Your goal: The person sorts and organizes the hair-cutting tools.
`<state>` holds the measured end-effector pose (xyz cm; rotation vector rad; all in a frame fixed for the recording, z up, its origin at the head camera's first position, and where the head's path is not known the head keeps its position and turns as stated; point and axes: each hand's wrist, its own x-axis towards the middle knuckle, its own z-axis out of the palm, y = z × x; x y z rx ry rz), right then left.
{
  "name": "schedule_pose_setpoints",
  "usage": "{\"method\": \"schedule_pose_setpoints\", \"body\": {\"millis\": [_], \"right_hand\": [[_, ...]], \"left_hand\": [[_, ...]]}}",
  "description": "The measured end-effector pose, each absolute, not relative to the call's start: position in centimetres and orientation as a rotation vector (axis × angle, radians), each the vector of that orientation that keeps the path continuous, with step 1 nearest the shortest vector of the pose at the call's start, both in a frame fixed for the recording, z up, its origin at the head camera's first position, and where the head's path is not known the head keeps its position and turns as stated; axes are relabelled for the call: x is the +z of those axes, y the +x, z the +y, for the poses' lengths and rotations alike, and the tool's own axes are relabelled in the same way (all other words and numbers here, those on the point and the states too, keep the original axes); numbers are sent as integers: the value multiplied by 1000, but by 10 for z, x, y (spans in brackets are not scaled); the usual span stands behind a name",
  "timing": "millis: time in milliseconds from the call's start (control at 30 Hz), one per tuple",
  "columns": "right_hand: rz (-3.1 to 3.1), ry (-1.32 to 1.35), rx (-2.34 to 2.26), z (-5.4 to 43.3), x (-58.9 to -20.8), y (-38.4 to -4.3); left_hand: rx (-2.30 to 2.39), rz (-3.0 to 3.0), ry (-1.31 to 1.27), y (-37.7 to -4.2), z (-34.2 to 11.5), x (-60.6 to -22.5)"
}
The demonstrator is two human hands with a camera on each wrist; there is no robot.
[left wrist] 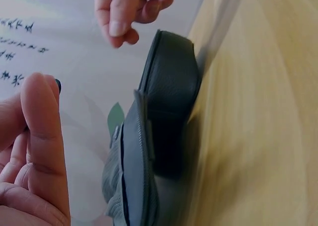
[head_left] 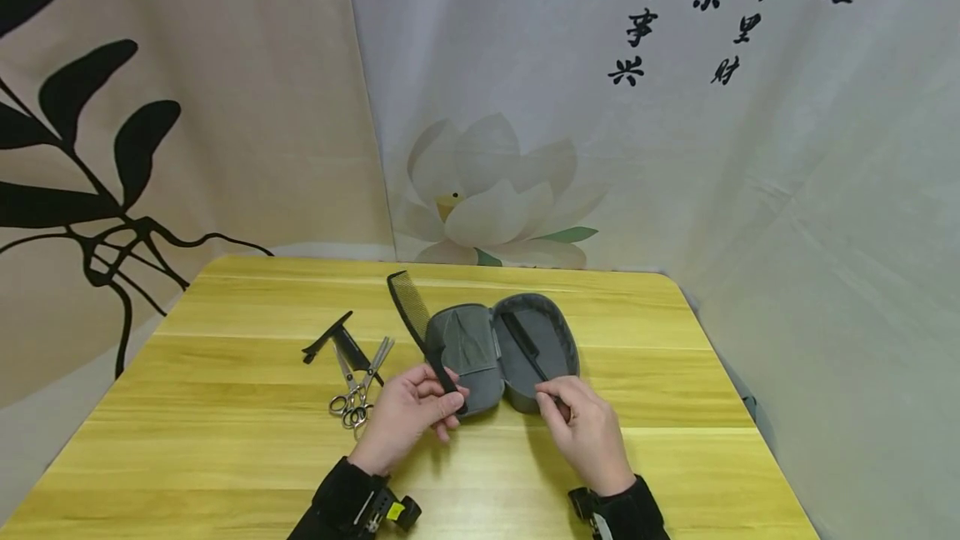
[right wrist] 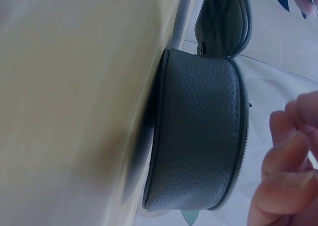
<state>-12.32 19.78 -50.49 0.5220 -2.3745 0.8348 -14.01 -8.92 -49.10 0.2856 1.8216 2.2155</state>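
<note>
pinching, fingers curled: left hand (head_left: 412,415), wide comb (head_left: 412,315); right hand (head_left: 588,432), at five o'clock of open case (head_left: 566,332), slim black comb (head_left: 519,332), best lowered flat inside.

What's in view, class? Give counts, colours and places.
Case: 1, grey, open on the table
Large comb: 1, black, in the left hand
Thin-handled tool: 1, black, in the right hand
Scissors: 2 pairs, silver, table's left side
Other tools: count unclear, black, beside the scissors
Table: 1, yellow wood-grain, beneath the case
Printed backdrop: count unclear, pale, behind
Sleeves: 2, black, forearms
Wrist cameras: 2, black, one per wrist
Person's left hand and right hand: 2, bare, above the table
</note>
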Motion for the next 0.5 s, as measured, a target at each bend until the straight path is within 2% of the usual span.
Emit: {"method": "schedule_pose_setpoints", "body": {"millis": [500], "right_hand": [[-2323, 823, 1240, 190, -503, -119]], "left_hand": [[2103, 1883, 443, -126, -61, -499]]}}
